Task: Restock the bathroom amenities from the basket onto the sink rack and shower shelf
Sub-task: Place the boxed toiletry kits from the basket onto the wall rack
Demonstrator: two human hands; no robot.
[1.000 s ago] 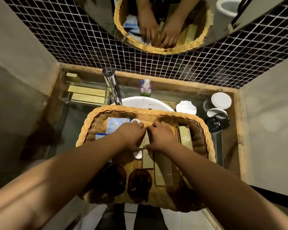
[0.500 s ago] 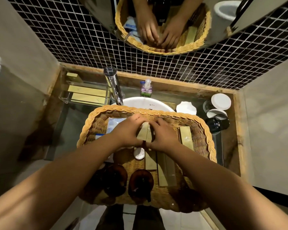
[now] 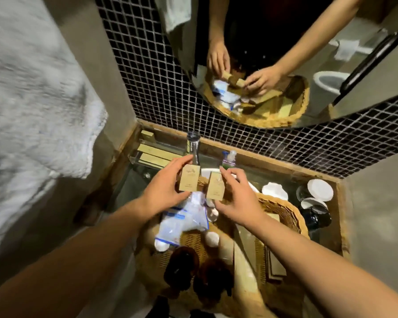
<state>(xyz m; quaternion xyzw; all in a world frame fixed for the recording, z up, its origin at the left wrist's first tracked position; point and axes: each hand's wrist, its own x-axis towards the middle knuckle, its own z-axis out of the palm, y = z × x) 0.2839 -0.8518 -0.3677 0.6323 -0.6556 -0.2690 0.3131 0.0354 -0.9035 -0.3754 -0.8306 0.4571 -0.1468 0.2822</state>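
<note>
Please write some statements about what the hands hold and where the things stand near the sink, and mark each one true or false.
1. Each hand holds one small tan box. True: the left hand grips a box, the right hand another box.
2. The wicker basket is empty. False: it holds a plastic packet, dark bottles and flat boxes.
3. The clear rack left of the faucet already holds tan boxes. True.
4. The white lidded cups stand left of the sink. False: they stand at the right.
</note>
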